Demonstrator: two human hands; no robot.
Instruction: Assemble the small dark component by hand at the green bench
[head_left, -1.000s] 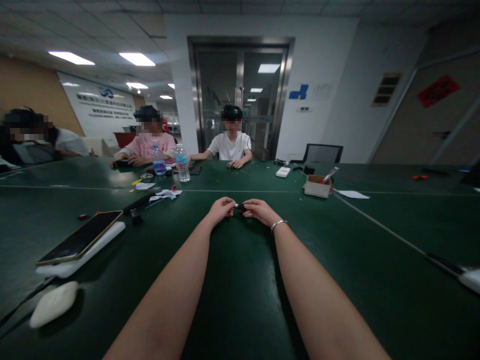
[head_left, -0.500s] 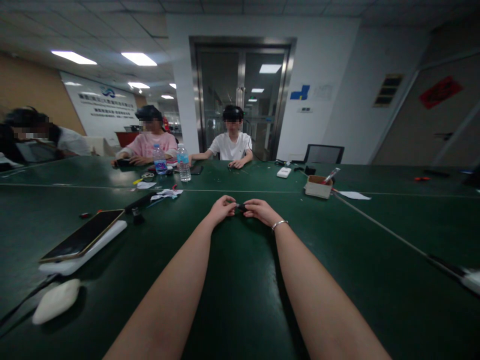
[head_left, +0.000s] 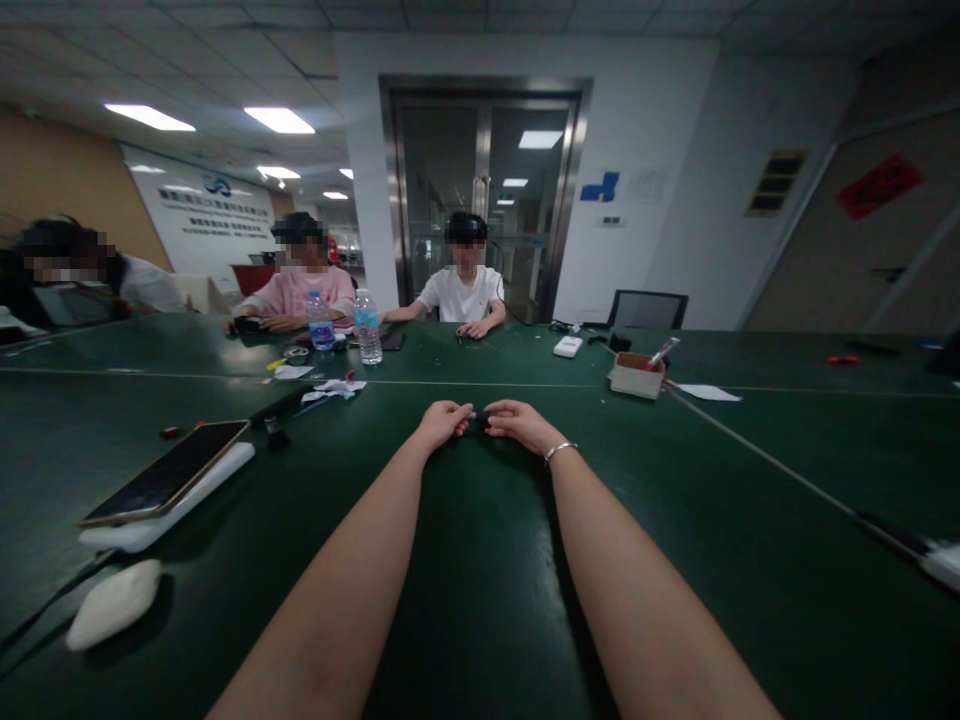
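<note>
Just above the green table (head_left: 480,560), a small dark object (head_left: 480,417) spans the space between my two hands; it is too small to tell its kind. A lighter grey bit shows at its left end, where the fingers of my left hand (head_left: 445,424) pinch it. From the other side, the thumb and fingers of my right hand (head_left: 520,424) close on its black end. A silver bracelet (head_left: 561,453) circles my right wrist. My fingers hide part of the object.
To the left lie a phone (head_left: 169,472) on a white box, a pale stone-like piece (head_left: 114,604) and a small black item (head_left: 276,433). Beyond stand two water bottles (head_left: 368,328) and a small open carton (head_left: 636,378). Several people sit around the table.
My left fingers have folded in closer around the object's left end. Slightly more of the dark object shows between my hands. My arms have hardly moved.
</note>
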